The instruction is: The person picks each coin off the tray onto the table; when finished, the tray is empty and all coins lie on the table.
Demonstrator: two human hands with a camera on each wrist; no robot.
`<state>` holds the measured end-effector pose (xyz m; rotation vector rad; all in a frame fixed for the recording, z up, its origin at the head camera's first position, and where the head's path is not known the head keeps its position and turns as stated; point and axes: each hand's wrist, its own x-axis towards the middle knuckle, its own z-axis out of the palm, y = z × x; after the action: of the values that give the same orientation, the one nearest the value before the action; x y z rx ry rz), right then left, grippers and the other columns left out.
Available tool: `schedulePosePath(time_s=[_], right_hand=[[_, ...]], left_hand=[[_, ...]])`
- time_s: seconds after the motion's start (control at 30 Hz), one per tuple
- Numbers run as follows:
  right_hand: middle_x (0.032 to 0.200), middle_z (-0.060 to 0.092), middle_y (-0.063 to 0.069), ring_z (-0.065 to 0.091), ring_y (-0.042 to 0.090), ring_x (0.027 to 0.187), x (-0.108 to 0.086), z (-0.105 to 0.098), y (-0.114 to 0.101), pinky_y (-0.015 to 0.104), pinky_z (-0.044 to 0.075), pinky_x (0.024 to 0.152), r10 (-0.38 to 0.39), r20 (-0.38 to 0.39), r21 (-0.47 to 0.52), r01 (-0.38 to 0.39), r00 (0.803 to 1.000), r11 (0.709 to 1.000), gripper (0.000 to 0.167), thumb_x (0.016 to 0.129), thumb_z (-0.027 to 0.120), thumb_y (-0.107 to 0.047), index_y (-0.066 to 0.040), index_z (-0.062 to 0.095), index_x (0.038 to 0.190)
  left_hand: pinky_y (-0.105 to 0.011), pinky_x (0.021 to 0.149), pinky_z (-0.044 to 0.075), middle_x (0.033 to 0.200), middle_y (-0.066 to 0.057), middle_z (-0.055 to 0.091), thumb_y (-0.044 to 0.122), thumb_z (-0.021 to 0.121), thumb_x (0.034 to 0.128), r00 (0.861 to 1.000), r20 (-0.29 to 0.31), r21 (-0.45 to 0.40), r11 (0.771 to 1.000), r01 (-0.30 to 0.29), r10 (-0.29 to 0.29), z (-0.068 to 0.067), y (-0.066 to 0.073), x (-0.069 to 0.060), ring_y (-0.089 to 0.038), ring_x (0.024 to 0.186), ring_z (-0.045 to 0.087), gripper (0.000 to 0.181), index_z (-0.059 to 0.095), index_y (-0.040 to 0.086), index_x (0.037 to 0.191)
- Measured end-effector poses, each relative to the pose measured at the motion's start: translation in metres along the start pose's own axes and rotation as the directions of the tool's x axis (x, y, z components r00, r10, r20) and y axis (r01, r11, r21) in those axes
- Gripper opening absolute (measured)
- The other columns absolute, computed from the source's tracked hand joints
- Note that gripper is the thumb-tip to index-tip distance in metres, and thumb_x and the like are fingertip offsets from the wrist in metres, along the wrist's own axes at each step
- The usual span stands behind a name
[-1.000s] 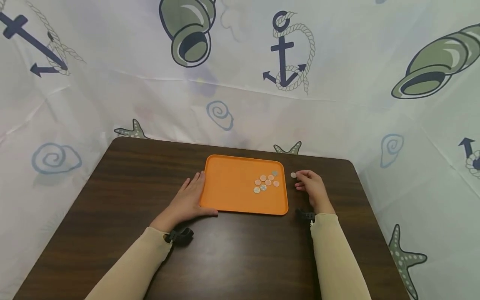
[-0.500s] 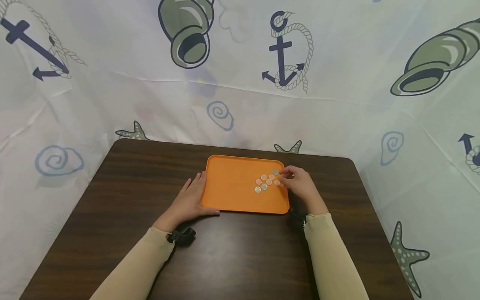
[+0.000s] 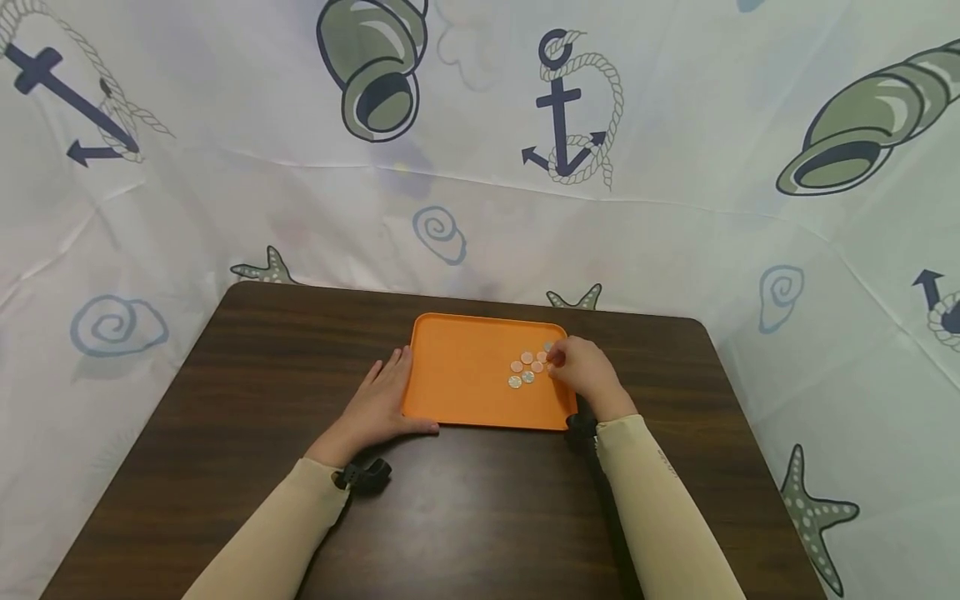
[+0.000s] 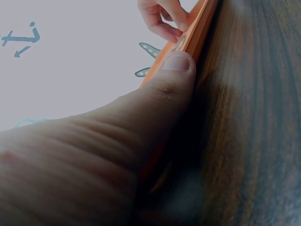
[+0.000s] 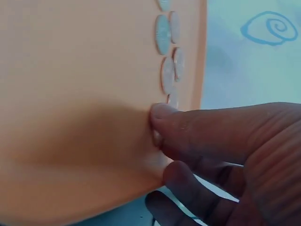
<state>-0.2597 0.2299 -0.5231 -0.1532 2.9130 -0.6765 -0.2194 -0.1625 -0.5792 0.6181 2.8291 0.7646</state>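
Several coins lie flat in a loose cluster toward the right side of an orange tray, some silvery, some coppery. We judge them light, stiff and hard to break, but thin and slick, so best taken by the rim between thumb and fingertip. Our right hand is over the tray's right side, thumb and forefinger pinched together on one coin; its edge is mostly covered, so we cannot tell whether it touches the tray. Our left hand rests at the tray's left near corner, fingers straight and slightly apart, thumb along the near rim. Beneath is a dark wooden table; behind hangs a nautical-print cloth.
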Motion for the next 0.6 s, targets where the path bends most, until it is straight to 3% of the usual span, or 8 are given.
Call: schedulePosePath(time_s=[0.33,0.6], right_hand=[[0.091,0.069,0.006,0.062,0.024,0.079,0.0034,0.0049,0.005,0.035,0.054,0.07,0.057,-0.018,-0.014,-0.058,0.998,0.998,0.016,0.096,0.085,-0.021,-0.01,0.075,0.103],[0.089,0.068,0.007,0.059,0.024,0.078,-0.0053,0.0073,0.0058,0.032,0.049,0.067,0.064,-0.094,0.092,-0.056,0.994,0.994,0.014,0.097,0.084,-0.019,-0.012,0.072,0.097]], left_hand=[[-0.06,0.139,0.003,0.184,-0.016,0.011,0.079,0.085,0.077,1.0,-0.009,0.001,1.0,0.001,-0.001,-0.0027,0.0017,-0.0002,-0.034,0.173,0.01,0.149,0.004,0.001,0.175],[-0.061,0.139,0.004,0.184,-0.017,0.011,0.083,0.082,0.0763,1.0,-0.013,-0.003,1.0,-0.006,0.006,0.0001,-0.0018,-0.0003,-0.035,0.172,0.011,0.151,0.003,0.001,0.175]])
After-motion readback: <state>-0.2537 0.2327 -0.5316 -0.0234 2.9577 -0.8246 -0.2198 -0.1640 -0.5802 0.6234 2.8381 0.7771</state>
